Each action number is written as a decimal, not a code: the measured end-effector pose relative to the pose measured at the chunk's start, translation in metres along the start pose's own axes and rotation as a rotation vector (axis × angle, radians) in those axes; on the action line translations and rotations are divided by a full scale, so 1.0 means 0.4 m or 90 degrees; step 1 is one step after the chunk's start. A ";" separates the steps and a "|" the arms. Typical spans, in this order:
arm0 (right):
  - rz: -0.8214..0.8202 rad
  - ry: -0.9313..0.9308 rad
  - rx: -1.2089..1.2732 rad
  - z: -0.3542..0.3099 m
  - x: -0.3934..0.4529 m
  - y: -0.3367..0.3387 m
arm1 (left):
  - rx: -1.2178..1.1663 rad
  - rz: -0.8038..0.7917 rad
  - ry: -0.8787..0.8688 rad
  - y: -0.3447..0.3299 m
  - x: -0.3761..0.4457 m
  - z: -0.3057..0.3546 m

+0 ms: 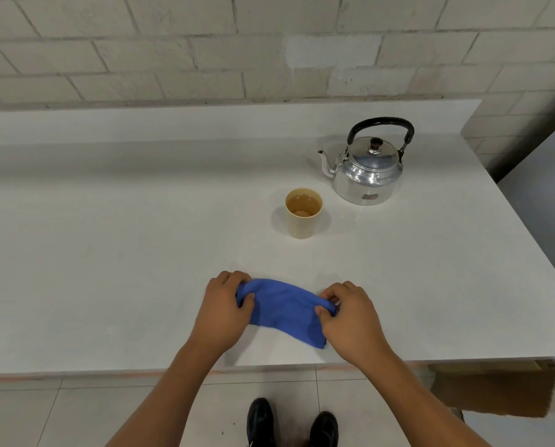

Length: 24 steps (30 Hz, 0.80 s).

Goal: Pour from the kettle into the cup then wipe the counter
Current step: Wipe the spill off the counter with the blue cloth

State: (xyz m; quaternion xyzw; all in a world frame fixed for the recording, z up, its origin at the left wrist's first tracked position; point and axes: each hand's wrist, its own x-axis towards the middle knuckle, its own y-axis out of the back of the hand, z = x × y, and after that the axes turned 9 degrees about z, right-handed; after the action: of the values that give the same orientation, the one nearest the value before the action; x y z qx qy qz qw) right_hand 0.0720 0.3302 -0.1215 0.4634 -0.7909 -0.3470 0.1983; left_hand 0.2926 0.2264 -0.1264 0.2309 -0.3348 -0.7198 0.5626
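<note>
A folded blue microfibre cloth point(282, 312) lies on the white tabletop point(108, 253) close to its near edge, gripped at both ends: the left hand point(226, 312) pinches its left end between thumb and fingers, and the right hand point(350, 321) pinches its right end the same way. Farther back and slightly right stands a beige paper cup point(303, 221) holding pale brownish liquid. Just beyond it to the right sits a shiny metal kettle point(366, 175), lid on, black handle upright, spout pointing left. A pale brick wall point(205, 53) rises behind the tabletop.
</note>
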 end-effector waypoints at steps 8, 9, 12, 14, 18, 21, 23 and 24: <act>0.003 -0.082 0.213 -0.108 0.075 -0.001 | -0.175 0.087 0.117 0.087 0.024 -0.038; 0.004 -0.082 0.223 -0.125 0.087 -0.007 | -0.179 0.107 0.124 0.101 0.035 -0.045; 0.002 -0.093 0.259 -0.179 0.125 -0.031 | -0.199 0.152 0.141 0.144 0.070 -0.065; -0.004 -0.097 0.272 -0.211 0.152 -0.052 | -0.199 0.173 0.155 0.173 0.095 -0.083; -0.041 -0.104 0.276 -0.268 0.206 -0.104 | -0.167 0.198 0.177 0.230 0.147 -0.132; -0.090 -0.103 0.271 -0.300 0.236 -0.152 | -0.130 0.201 0.192 0.266 0.184 -0.169; -0.104 -0.100 0.263 -0.322 0.250 -0.188 | -0.104 0.198 0.201 0.286 0.206 -0.197; -0.104 -0.096 0.255 -0.334 0.255 -0.204 | -0.091 0.197 0.204 0.294 0.216 -0.211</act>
State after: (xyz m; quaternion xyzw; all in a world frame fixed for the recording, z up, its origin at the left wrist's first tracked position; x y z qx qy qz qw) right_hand 0.1551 0.1657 -0.0912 0.5291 -0.8163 -0.2313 0.0138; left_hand 0.4070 0.1076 -0.0917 0.2478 -0.2206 -0.6007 0.7274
